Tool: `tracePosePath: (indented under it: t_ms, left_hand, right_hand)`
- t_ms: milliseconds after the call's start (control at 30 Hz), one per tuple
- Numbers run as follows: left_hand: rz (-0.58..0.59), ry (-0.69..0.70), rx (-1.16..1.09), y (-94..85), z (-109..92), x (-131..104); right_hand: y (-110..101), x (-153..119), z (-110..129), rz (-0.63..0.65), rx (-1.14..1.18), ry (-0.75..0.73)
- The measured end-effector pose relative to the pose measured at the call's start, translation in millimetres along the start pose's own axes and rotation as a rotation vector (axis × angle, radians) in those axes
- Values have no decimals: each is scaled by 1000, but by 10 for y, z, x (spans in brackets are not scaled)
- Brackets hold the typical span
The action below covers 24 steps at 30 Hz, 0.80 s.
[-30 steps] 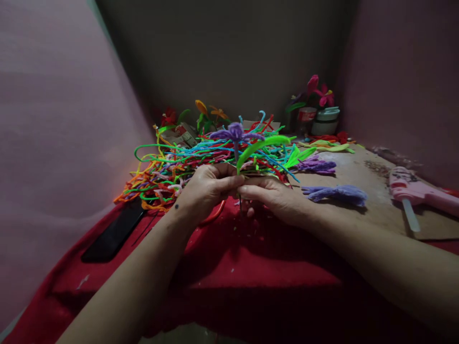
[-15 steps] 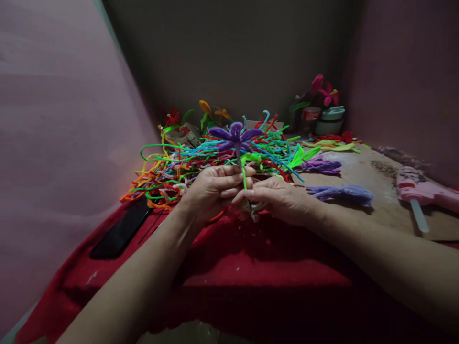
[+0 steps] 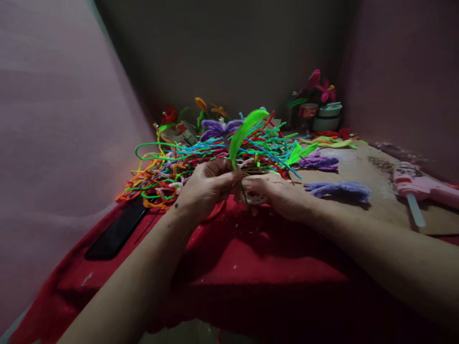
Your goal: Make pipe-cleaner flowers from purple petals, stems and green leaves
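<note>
A purple flower (image 3: 220, 129) stands above my left hand (image 3: 210, 186), its stem pinched between the thumb and fingers. Beside it a bright green leaf (image 3: 245, 131) rises upright from the same grip. My right hand (image 3: 278, 191) is closed close to my left, its fingertips at the lower stem. A thin dark stem end points down between the hands. Under my right fingers a pale round object with holes (image 3: 256, 197) partly shows; how it is held is hidden.
Behind the hands lies a pile of colourful fuzzy stems (image 3: 190, 155). A black phone (image 3: 116, 231) rests on the red cloth (image 3: 251, 267). At right are purple bundles (image 3: 340, 190), cardboard (image 3: 380, 203) and a pink glue gun (image 3: 418, 184). Potted flowers (image 3: 327, 91) stand behind.
The green leaf now stands upright beside the flower, where before it lay behind the stem. The flower has turned and tilted left. My right fingertips have moved up closer to my left.
</note>
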<state>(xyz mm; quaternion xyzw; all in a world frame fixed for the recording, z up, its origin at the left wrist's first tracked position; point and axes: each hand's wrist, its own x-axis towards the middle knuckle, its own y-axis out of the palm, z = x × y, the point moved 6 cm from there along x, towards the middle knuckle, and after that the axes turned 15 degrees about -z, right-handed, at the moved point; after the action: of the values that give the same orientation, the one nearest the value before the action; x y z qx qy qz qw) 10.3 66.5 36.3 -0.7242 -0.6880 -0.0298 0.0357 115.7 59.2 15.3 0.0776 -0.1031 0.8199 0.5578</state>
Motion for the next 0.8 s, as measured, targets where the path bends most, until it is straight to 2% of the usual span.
tracePosePath:
  t_ms: [133, 300, 467, 567, 667, 800]
  left_hand:
    - [12, -41, -40, 7, -29, -25]
    - [168, -125, -141, 17, 14, -24]
    - [273, -176, -297, 46, 65, -29]
    - [280, -192, -358, 56, 86, -22]
    - [259, -204, -376, 57, 114, -9]
    - [239, -214, -451, 72, 136, -1]
  right_hand:
    - [14, -16, 20, 36, -35, 39]
    - [53, -37, 32, 138, 35, -3]
    - [73, -56, -51, 228, 153, 86]
    - [59, -48, -92, 219, 220, 144]
    - [36, -35, -90, 214, 254, 133]
    - [-34, 1, -86, 114, 204, 92]
